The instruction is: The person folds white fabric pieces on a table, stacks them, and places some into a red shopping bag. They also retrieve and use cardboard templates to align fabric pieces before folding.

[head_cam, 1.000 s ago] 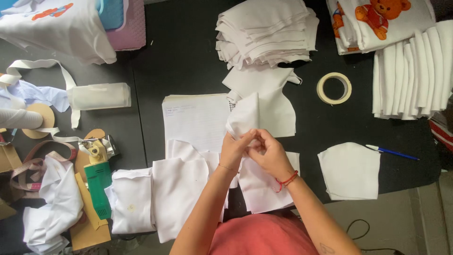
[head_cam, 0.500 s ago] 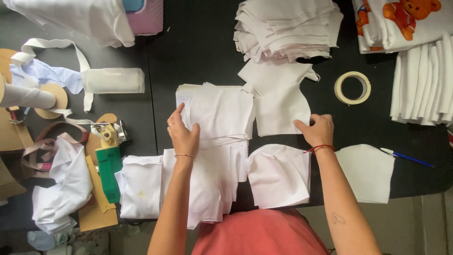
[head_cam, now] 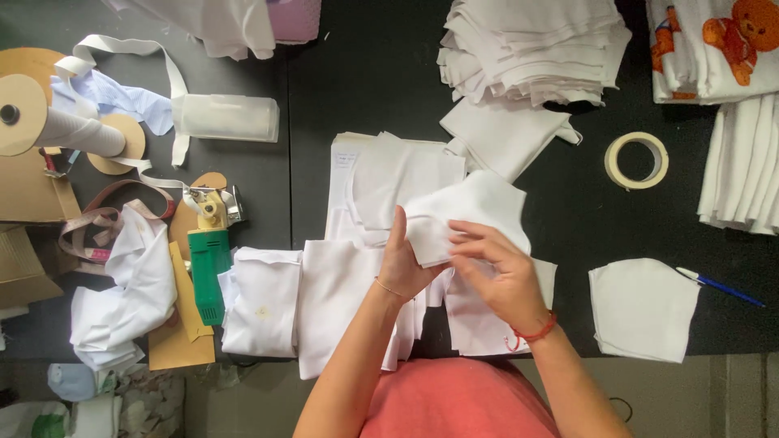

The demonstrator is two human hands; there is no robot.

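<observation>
A white cut fabric piece (head_cam: 479,207) is lifted over the middle of the black table (head_cam: 365,73). My left hand (head_cam: 403,261) pinches its lower left edge. My right hand (head_cam: 497,272), with a red cord bracelet at the wrist, grips the same edge from the right, fingers curled onto the cloth. Under both hands lie more white fabric pieces (head_cam: 324,296) spread along the table's near edge, on top of a white paper sheet (head_cam: 345,166).
A tall stack of white fabric pieces (head_cam: 527,49) sits at the back. A roll of tape (head_cam: 637,160), a single white piece (head_cam: 641,308), a blue pen (head_cam: 718,285) and bear-print cloth (head_cam: 714,45) lie right. A green-handled cutter (head_cam: 209,259), ribbon spool (head_cam: 49,122) and clear box (head_cam: 225,118) lie left.
Half a second ago my hands were apart, the left flat on the middle pile and the right reaching to a piece on the right. Both now meet, holding one white piece.
</observation>
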